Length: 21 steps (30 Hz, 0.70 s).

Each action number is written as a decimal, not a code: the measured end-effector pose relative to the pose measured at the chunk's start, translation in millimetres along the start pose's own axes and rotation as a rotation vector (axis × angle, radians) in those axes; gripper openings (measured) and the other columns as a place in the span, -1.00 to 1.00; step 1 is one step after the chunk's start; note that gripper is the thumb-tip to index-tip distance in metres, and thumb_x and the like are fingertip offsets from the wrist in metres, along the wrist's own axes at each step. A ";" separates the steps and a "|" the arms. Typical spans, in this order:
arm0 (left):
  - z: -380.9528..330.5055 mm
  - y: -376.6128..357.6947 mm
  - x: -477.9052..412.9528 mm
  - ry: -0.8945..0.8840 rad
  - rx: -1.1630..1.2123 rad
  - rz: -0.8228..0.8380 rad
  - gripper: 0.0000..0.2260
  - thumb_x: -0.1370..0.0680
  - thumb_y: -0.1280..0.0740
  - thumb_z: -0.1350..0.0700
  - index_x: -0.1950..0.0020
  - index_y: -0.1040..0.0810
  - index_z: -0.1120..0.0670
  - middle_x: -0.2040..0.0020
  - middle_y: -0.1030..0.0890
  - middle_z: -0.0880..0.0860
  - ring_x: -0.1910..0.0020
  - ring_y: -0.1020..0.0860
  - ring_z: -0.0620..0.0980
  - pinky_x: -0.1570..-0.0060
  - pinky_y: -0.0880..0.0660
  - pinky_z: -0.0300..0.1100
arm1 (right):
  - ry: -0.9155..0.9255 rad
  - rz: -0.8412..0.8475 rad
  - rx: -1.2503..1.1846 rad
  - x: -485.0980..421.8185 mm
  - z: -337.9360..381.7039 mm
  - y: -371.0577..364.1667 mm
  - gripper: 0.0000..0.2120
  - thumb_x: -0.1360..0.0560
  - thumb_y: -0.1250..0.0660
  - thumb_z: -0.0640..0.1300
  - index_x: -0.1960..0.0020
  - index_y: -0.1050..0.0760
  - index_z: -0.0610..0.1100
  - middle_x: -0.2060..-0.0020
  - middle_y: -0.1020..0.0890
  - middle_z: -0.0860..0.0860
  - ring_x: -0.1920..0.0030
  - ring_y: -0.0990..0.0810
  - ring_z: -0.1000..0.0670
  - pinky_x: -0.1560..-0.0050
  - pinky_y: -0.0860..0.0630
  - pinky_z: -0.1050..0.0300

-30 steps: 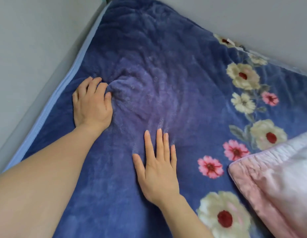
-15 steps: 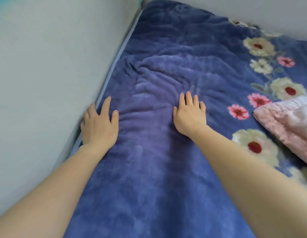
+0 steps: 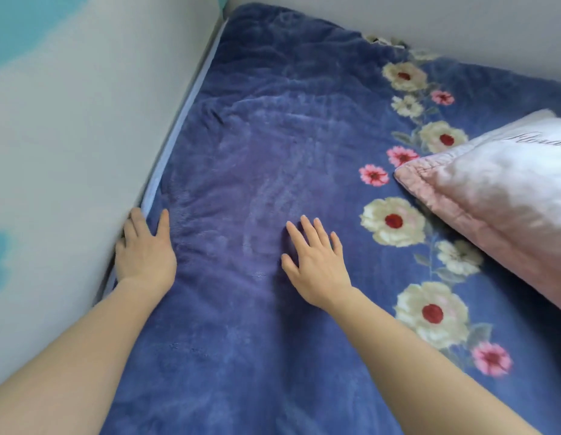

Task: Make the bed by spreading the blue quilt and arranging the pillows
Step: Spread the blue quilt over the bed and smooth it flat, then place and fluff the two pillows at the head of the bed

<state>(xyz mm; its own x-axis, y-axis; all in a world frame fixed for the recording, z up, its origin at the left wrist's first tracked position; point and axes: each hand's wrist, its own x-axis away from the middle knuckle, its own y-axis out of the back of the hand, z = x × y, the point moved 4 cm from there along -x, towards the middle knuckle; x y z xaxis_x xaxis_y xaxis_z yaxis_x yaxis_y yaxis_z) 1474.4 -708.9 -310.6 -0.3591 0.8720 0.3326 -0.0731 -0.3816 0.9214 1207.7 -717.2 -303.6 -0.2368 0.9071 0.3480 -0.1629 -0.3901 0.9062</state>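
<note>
Against the wall at nine o'clock my left hand (image 3: 144, 249) presses straight fingers on the edge of the blue quilt (image 3: 273, 146), my right hand (image 3: 317, 265) flat and splayed at centre; spreading looks nearly done, the pink pillow (image 3: 492, 211) at three o'clock not yet arranged.

Bed (image 3: 183, 120) sits in wall corner, pale blue edge strip exposed along left wall (image 3: 84, 152). Blue quilt (image 3: 257, 152) covers bed. Pink pillow (image 3: 499, 196) lies on quilt, right side.
</note>
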 end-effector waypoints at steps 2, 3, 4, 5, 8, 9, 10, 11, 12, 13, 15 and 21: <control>-16.0 3.2 26.4 -0.007 -0.020 0.068 -0.36 -0.58 -0.14 0.17 -0.60 0.10 0.13 -0.54 0.17 0.33 -0.53 0.10 0.29 -0.49 -0.03 0.09 | -0.099 0.005 0.022 19.9 -31.5 17.5 -0.42 -0.62 -0.04 0.07 -0.58 0.04 -0.01 -0.58 0.05 -0.02 -0.57 0.13 -0.06 -0.51 0.16 -0.09; -38.0 11.0 41.1 -0.048 0.024 0.102 -0.37 -0.59 -0.14 0.16 -0.59 0.08 0.15 -0.55 0.20 0.31 -0.54 0.15 0.28 -0.50 0.00 0.08 | -0.166 -0.002 0.020 35.5 -53.4 32.0 -0.41 -0.61 -0.05 0.06 -0.58 0.03 -0.03 -0.58 0.03 -0.03 -0.57 0.11 -0.06 -0.51 0.14 -0.10; -58.6 17.6 53.5 -0.086 0.083 0.136 -0.38 -0.59 -0.15 0.15 -0.59 0.05 0.15 -0.56 0.21 0.29 -0.55 0.16 0.25 -0.51 0.00 0.06 | -0.218 -0.009 0.014 46.2 -69.9 42.2 -0.40 -0.61 -0.07 0.06 -0.58 0.02 -0.04 -0.58 0.01 -0.04 -0.57 0.09 -0.06 -0.51 0.12 -0.10; -81.4 25.4 66.1 -0.136 0.153 0.163 -0.40 -0.59 -0.15 0.13 -0.59 0.02 0.14 -0.56 0.20 0.26 -0.55 0.16 0.23 -0.51 -0.02 0.04 | -0.267 -0.019 0.009 57.0 -85.3 52.0 -0.40 -0.60 -0.08 0.06 -0.57 0.01 -0.05 -0.58 0.00 -0.04 -0.57 0.08 -0.06 -0.51 0.11 -0.11; -166.9 53.9 106.7 -0.275 0.408 0.247 -0.46 -0.60 -0.15 0.12 -0.57 -0.11 0.09 -0.58 0.13 0.18 -0.55 0.12 0.15 -0.45 -0.17 0.03 | -0.382 -0.095 0.024 93.9 -137.7 93.4 -0.39 -0.59 -0.10 0.06 -0.57 -0.01 -0.07 -0.57 -0.03 -0.05 -0.56 0.06 -0.06 -0.51 0.08 -0.10; -197.5 61.3 121.9 -0.310 0.499 0.285 -0.48 -0.60 -0.14 0.12 -0.56 -0.14 0.07 -0.58 0.09 0.15 -0.55 0.09 0.13 -0.41 -0.24 0.05 | -0.417 -0.122 0.035 107.7 -156.1 107.9 -0.40 -0.59 -0.09 0.06 -0.56 -0.02 -0.07 -0.57 -0.04 -0.05 -0.56 0.06 -0.06 -0.51 0.07 -0.11; -224.7 66.5 136.0 -0.339 0.588 0.324 -0.51 -0.61 -0.13 0.11 -0.55 -0.17 0.06 -0.58 0.05 0.12 -0.54 0.05 0.11 -0.37 -0.30 0.05 | -0.446 -0.147 0.053 119.9 -172.8 121.2 -0.40 -0.58 -0.10 0.05 -0.56 -0.02 -0.08 -0.57 -0.04 -0.06 -0.56 0.05 -0.06 -0.51 0.07 -0.11; -258.2 72.9 154.6 -0.372 0.660 0.374 -0.53 -0.61 -0.13 0.10 -0.54 -0.21 0.05 -0.57 -0.02 0.11 -0.52 -0.05 0.12 -0.31 -0.35 0.04 | -0.483 -0.175 0.076 137.6 -196.2 136.0 -0.40 -0.58 -0.11 0.03 -0.56 -0.03 -0.09 -0.56 -0.05 -0.07 -0.56 0.05 -0.07 -0.51 0.07 -0.12; -287.3 80.8 172.3 -0.387 0.742 0.433 -0.56 -0.62 -0.13 0.08 -0.51 -0.26 0.05 -0.53 -0.16 0.11 -0.46 -0.21 0.13 -0.24 -0.41 0.01 | -0.513 -0.199 0.107 153.1 -217.3 148.8 -0.41 -0.58 -0.11 0.02 -0.55 -0.05 -0.10 -0.56 -0.07 -0.09 -0.56 0.03 -0.09 -0.50 0.07 -0.13; -313.3 86.8 187.9 -0.378 0.850 0.497 -0.60 -0.62 -0.13 0.06 -0.46 -0.35 0.07 -0.41 -0.34 0.13 -0.32 -0.38 0.14 -0.11 -0.46 -0.05 | -0.533 -0.237 0.141 166.6 -235.5 160.8 -0.43 -0.57 -0.10 0.01 -0.53 -0.09 -0.11 -0.55 -0.10 -0.11 -0.55 -0.01 -0.10 -0.50 0.06 -0.15; -368.0 101.8 226.2 -0.320 1.095 0.650 -0.68 -0.63 -0.15 0.03 -0.24 -0.51 0.19 -0.04 -0.51 0.11 -0.03 -0.47 0.11 0.01 -0.43 -0.12 | -0.596 -0.330 0.197 200.3 -275.8 187.7 -0.45 -0.52 -0.06 0.00 -0.49 -0.19 -0.12 -0.53 -0.18 -0.12 -0.54 -0.06 -0.12 -0.49 0.04 -0.18; -494.0 127.4 325.0 -0.118 1.510 1.324 -0.20 -0.46 -0.30 -0.35 -0.55 -0.21 0.07 -0.52 -0.28 0.10 -0.48 -0.27 0.14 -0.40 -0.28 0.08 | -0.875 -0.351 0.122 280.0 -387.2 235.0 -0.47 -0.59 0.00 0.04 -0.54 -0.09 -0.02 -0.55 -0.12 -0.03 -0.53 -0.04 -0.11 -0.44 -0.01 -0.25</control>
<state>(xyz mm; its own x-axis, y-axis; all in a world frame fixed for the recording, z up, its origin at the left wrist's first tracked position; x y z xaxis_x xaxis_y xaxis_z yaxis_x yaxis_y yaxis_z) 888.8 -625.5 -184.3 0.5307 0.3581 0.7682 0.8476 -0.2216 -0.4822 732.3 -616.0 -86.2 0.6162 0.7851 0.0626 0.0245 -0.0986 0.9948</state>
